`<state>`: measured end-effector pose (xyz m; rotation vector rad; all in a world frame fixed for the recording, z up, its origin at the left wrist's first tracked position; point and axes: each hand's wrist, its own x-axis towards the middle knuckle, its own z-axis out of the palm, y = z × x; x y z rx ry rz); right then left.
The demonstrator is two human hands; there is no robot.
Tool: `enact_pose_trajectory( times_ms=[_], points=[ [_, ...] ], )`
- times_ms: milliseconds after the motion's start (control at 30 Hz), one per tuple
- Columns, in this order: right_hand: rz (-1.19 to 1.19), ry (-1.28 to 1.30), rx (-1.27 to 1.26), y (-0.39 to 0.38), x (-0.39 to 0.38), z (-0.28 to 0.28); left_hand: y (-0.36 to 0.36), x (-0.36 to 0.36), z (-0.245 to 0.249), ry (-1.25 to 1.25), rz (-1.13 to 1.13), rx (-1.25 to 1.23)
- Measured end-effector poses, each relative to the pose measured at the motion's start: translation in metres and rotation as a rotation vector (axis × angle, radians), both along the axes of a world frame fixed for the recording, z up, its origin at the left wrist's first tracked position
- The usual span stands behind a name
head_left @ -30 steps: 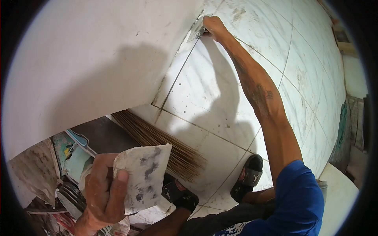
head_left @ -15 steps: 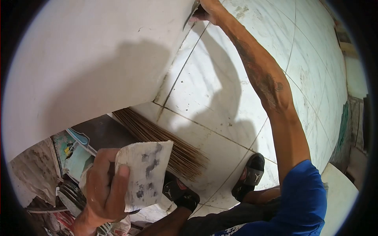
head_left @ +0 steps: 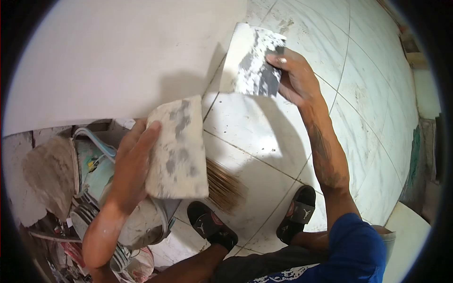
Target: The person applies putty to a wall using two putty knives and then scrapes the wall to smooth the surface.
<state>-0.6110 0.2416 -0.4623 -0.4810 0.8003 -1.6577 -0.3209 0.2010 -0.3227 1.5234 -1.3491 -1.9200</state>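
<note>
Item one, at nine o'clock: your left hand [head_left: 132, 160], partly closed around the edge of a pale slab [head_left: 178, 148], thumb on the near face, the rest of the grip largely hidden. The slab has grey smudges and a rounded upper corner. Item two, between one and two o'clock: your right hand [head_left: 298, 78], pinching the right edge of a thin flat sheet [head_left: 257, 61], thumb on top; the sheet is coated in white smears over dark patches. The two pieces are apart. Item three, toward ten o'clock: a plain white panel [head_left: 118, 52]. Item four, six o'clock: broom bristles [head_left: 224, 186] on the tiled floor [head_left: 264, 165], partly covered by the slab. Item five, five to six o'clock: two black slippers [head_left: 296, 214], worn. Item six, eight o'clock: a mixed, dusty pile [head_left: 52, 179].
</note>
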Motion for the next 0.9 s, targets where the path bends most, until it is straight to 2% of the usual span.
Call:
enact_pose_trajectory(
  times_ms=[67,100,167,200,233,267,367,400,433,467,700,800,900],
  points=[
    [-0.05,0.07,-0.011,0.018,0.019,0.023,-0.005,0.005,-0.012,0.086,-0.013,0.028],
    [-0.068,0.313,0.034,0.029,0.026,0.034,-0.007,0.007,-0.016,0.132,-0.023,0.042],
    [0.042,0.498,0.278,0.058,0.053,0.098,-0.006,0.004,-0.015,0.184,-0.012,0.085],
    [-0.015,0.994,-0.057,0.063,0.06,0.093,-0.005,0.002,-0.016,0.193,-0.006,0.096],
    [-0.002,1.222,-0.306,0.067,0.069,0.085,-0.004,0.0,-0.018,0.197,-0.005,0.111],
    [-0.031,1.411,-0.575,0.07,0.077,0.078,0.001,0.003,-0.018,0.164,-0.165,-0.102],
    [-0.045,1.411,-0.894,0.073,0.099,0.065,0.004,-0.001,-0.01,-0.034,-0.403,-0.337],
    [-0.074,1.448,-0.972,0.075,0.101,0.063,0.01,-0.007,-0.005,0.09,-0.256,-0.139],
    [-0.068,1.454,-0.968,0.078,0.101,0.063,0.015,-0.012,0.002,0.205,-0.105,0.064],
    [-0.059,1.458,-0.965,0.082,0.101,0.062,0.018,-0.015,0.007,0.151,-0.049,0.075],
    [-0.103,1.634,-0.938,0.09,0.09,0.041,0.019,-0.012,-0.01,0.174,-0.039,-0.014],
    [0.04,1.715,-0.822,0.088,0.075,0.029,0.018,-0.009,-0.013,0.137,-0.001,-0.054],
    [-0.038,1.808,-0.695,0.08,0.048,-0.002,0.01,-0.002,-0.01,0.057,0.01,-0.135]
  ],
)
